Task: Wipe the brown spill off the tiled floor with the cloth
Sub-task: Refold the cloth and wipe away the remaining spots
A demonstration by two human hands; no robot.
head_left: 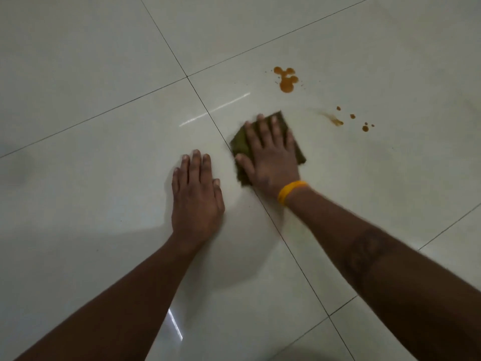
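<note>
A folded olive-green cloth [240, 143] lies flat on the pale tiled floor [104, 74]. My right hand [270, 155], with a yellow band at the wrist, presses down on it with fingers spread. A brown spill [286, 80] of joined blobs sits beyond the cloth, up and to the right. A smeared brown streak with small drops [338, 122] lies further right. My left hand [195, 194] rests palm down on the bare tile, left of the cloth, holding nothing.
Dark grout lines [208, 113] cross the glossy tiles, one running under the cloth's left edge. Light glints on the floor near the left hand.
</note>
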